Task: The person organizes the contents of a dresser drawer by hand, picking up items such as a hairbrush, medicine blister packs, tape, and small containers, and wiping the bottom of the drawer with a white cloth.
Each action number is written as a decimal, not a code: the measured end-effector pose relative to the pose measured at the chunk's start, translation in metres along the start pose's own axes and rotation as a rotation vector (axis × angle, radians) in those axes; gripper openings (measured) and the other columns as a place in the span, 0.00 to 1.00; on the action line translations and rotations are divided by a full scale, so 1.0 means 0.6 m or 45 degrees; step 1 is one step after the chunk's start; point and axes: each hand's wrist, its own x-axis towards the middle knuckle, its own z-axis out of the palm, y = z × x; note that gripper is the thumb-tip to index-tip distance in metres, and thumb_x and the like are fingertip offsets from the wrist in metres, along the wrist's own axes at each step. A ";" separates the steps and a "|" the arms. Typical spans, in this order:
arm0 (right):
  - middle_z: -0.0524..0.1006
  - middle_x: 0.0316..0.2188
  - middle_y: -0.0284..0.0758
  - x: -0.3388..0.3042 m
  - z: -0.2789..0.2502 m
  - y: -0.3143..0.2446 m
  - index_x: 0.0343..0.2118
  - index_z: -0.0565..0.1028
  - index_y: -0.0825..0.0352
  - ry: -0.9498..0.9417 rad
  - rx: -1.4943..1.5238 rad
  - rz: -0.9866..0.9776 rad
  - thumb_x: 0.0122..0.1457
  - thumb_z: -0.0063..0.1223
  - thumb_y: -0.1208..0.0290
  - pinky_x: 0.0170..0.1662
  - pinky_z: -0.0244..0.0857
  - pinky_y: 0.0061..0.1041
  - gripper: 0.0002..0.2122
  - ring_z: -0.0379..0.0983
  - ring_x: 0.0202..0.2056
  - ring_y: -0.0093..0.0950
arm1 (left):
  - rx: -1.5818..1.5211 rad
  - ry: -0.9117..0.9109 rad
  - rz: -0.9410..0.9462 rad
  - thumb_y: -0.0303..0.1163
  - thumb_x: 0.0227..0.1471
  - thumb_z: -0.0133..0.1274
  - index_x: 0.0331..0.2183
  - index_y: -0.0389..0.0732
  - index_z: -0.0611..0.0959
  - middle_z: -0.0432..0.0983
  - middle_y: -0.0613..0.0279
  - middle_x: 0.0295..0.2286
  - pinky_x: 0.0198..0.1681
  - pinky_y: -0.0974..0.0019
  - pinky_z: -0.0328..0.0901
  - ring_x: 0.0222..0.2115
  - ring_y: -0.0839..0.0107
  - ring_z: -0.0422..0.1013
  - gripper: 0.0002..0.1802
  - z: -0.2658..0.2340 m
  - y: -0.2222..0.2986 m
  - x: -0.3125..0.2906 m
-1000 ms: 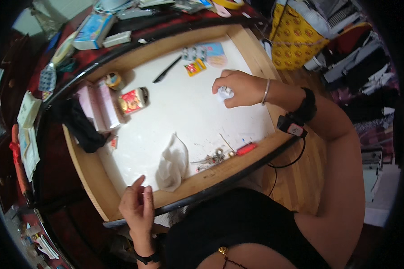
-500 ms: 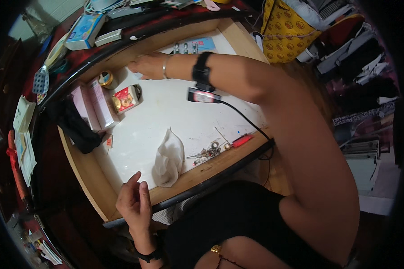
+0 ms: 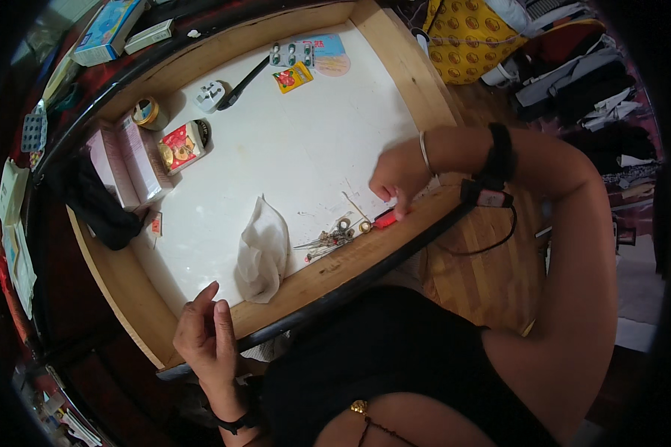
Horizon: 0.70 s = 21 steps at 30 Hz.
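Note:
My right hand (image 3: 402, 173) is low over the drawer's front right corner, its fingers curled and the thumb against a small red object (image 3: 385, 219). Something small and pale shows under the curled fingers; I cannot make it out. Beside the red object are a gold-coloured ring-like piece (image 3: 364, 226) and a tangle of small metal pieces (image 3: 334, 238). My left hand (image 3: 207, 334) is open and holds nothing, thumb and forefinger apart at the drawer's front left edge. A crumpled white cloth (image 3: 263, 257) leans at the front, to the right of that hand.
Pink boxes (image 3: 143, 164), a black cloth (image 3: 108, 197), a round jar (image 3: 147, 113) and a red-and-cream box (image 3: 181, 147) stand at the drawer's left. Farther back lie a white plug (image 3: 209, 95), a yellow packet (image 3: 293, 77) and a capsule blister pack (image 3: 291, 54). The wooden drawer wall (image 3: 402, 67) bounds the right.
My right hand has come from the drawer's back left to its front right corner, uncovering the white plug, black strip and yellow packet. My left hand has barely moved.

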 end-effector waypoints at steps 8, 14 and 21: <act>0.76 0.23 0.35 0.000 0.053 0.042 0.29 0.73 0.65 0.075 0.195 -0.092 0.43 0.60 0.63 0.30 0.65 0.28 0.13 0.73 0.27 0.32 | 0.058 -0.008 -0.003 0.25 0.49 0.53 0.36 0.32 0.79 0.68 0.64 0.18 0.23 0.77 0.57 0.19 0.79 0.61 0.10 0.004 0.001 -0.003; 0.75 0.25 0.36 0.004 0.057 0.029 0.32 0.72 0.64 0.275 -0.050 -0.062 0.45 0.51 0.71 0.32 0.64 0.32 0.10 0.72 0.30 0.35 | 0.098 0.032 -0.001 0.25 0.50 0.53 0.35 0.32 0.79 0.69 0.63 0.19 0.24 0.76 0.58 0.20 0.79 0.62 0.10 0.006 0.004 -0.005; 0.74 0.27 0.34 0.003 0.064 0.035 0.35 0.70 0.63 0.372 0.022 -0.181 0.45 0.51 0.70 0.34 0.63 0.35 0.12 0.71 0.33 0.37 | 0.086 0.006 -0.016 0.26 0.50 0.52 0.35 0.32 0.79 0.70 0.63 0.20 0.24 0.76 0.58 0.20 0.79 0.63 0.10 0.006 0.005 -0.002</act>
